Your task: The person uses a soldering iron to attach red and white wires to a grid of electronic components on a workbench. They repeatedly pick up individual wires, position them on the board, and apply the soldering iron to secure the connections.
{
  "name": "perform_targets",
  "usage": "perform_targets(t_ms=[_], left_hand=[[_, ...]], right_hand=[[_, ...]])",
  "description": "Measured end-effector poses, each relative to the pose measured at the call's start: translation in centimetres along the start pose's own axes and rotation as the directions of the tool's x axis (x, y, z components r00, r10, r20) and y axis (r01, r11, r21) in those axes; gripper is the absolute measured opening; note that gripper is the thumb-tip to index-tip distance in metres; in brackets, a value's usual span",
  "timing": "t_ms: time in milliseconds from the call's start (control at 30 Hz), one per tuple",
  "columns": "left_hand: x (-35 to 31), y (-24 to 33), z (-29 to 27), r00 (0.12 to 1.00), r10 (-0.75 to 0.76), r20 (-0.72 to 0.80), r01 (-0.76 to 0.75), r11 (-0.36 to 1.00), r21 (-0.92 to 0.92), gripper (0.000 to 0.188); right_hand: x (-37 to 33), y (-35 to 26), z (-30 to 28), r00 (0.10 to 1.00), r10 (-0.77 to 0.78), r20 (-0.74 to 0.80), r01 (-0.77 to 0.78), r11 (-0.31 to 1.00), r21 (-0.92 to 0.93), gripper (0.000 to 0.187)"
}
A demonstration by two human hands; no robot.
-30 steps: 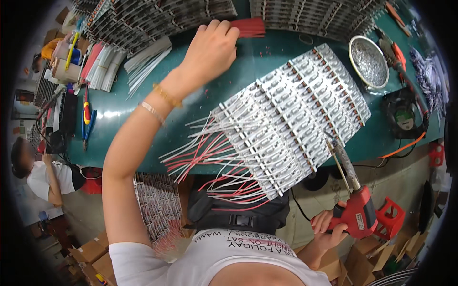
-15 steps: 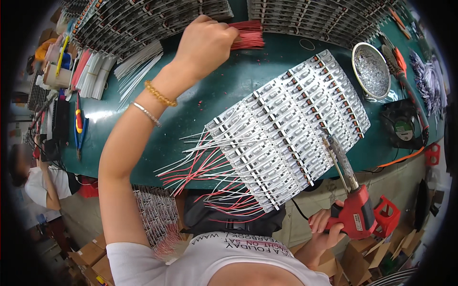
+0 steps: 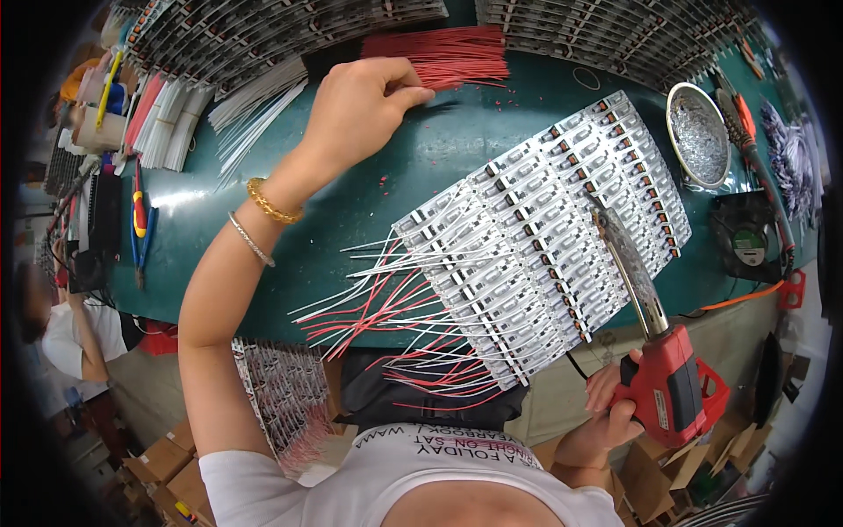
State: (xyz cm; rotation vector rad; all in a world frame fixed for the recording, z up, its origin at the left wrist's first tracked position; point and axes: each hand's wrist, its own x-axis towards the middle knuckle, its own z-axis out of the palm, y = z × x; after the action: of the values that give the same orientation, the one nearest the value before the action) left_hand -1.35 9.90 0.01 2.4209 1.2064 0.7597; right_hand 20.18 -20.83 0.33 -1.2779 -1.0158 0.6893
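My left hand (image 3: 358, 112), fingers drawn into a pinch, is just left of and below a bundle of red wires (image 3: 457, 57). What lies between thumb and finger, if anything, is too small to make out. My right hand (image 3: 619, 404) is wrapped around the grip of a red and black soldering gun (image 3: 663, 386). Its long metal tip reaches over the panel of small white circuit boards (image 3: 536, 255), but whether it touches cannot be told. Red and white wires (image 3: 386, 303) trail from the panel's left edge over the table's near edge.
Stacked board panels (image 3: 281, 39) line the table's back. White wires (image 3: 255, 114) lie at left, near pliers (image 3: 145, 228). A metal bowl (image 3: 699, 136) and a black fan-like device (image 3: 746, 233) stand at right. Another person (image 3: 83, 342) sits far left; cardboard boxes (image 3: 167, 457) are below.
My left hand has moved left and nearer, off the red wires, uncovering more of them. The soldering gun has shifted slightly right in my right hand, and the whole view has shifted a little.
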Motion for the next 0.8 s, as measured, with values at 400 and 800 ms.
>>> perform_targets(t_ms=[400, 800], left_hand=[[-2.5, 5.2, -2.6, 0.981, -0.139, 0.136, 0.176, 0.929, -0.325, 0.010], [-6.8, 5.9, 0.1, 0.969, -0.161, 0.187, 0.205, 0.947, -0.247, 0.015]], right_hand=[[1.1, -0.2, -0.4, 0.996, 0.020, 0.085, -0.017, 0.999, -0.038, 0.073], [1.3, -0.6, 3.5, 0.948, 0.307, -0.090, -0.305, 0.952, 0.038, 0.087]])
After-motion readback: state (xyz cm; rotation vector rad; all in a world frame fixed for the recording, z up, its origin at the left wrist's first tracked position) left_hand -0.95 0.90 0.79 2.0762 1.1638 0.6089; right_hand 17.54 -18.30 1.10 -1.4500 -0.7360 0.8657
